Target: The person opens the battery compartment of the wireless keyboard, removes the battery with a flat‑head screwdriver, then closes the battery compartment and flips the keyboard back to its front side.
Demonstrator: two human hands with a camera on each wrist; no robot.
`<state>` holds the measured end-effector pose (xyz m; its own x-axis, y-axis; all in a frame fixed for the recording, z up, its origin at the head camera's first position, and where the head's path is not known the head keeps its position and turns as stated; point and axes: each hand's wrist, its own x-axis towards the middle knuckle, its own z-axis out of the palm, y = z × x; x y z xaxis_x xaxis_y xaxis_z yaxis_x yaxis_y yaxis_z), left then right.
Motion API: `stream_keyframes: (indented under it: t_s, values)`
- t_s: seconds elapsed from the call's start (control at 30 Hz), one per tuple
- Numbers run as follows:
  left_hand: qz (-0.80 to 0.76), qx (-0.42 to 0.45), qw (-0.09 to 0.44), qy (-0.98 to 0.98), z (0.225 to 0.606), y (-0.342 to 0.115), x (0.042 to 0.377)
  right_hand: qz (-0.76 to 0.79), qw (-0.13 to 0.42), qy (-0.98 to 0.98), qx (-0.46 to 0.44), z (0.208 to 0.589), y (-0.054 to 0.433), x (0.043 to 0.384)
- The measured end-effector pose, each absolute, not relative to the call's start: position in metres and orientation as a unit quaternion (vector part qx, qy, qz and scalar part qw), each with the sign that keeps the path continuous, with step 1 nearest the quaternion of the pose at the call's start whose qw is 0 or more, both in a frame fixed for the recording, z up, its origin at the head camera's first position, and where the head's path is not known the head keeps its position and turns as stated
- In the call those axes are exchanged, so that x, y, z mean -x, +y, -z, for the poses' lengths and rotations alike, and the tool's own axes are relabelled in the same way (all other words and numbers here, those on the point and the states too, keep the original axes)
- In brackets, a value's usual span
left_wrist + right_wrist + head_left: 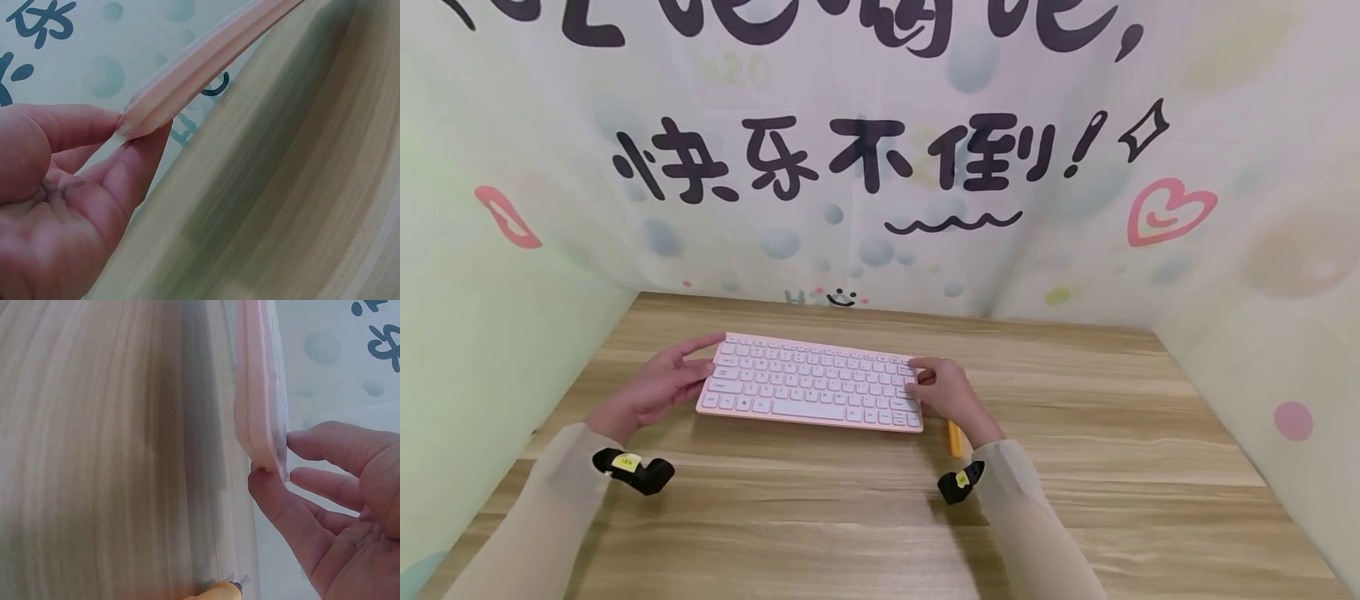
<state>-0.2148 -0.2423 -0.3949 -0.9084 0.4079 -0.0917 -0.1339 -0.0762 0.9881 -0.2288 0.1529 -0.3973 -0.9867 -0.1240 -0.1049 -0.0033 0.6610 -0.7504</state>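
Observation:
A pink keyboard with white keys (812, 383) is held up over the wooden table, its keys facing the head camera. At its left end my left hand (662, 385) pinches the edge between thumb and fingers. My right hand (951, 392) grips the opposite end the same way. In the left wrist view the pink side of the keyboard (187, 75) sits between thumb and fingertips, above the tabletop. The right wrist view shows the keyboard's corner (256, 419) between the right thumb and fingers.
An orange-yellow object (955, 438) lies on the table (820, 517) just below my right hand, partly hidden by the wrist; its rounded end (222, 592) shows in the right wrist view. Behind the table hangs a printed cloth (850, 250), with pale side walls left and right.

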Motion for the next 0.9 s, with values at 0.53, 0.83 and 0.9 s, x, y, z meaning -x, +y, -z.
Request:
stream_keyframes:
  t_s: [0.53,0.83,0.9]
  values:
    - [-0.758,-0.164,0.239,0.585,0.383,-0.247,0.212,0.429,0.072,0.900,0.036,0.394,0.155,0.230]
    - [-0.755,-0.186,0.216,0.590,0.374,-0.245,0.209,0.436,0.073,0.896,0.044,0.399,0.156,0.231]
    - [-0.750,-0.187,0.202,0.602,0.372,-0.244,0.207,0.437,0.073,0.895,0.048,0.400,0.156,0.232]
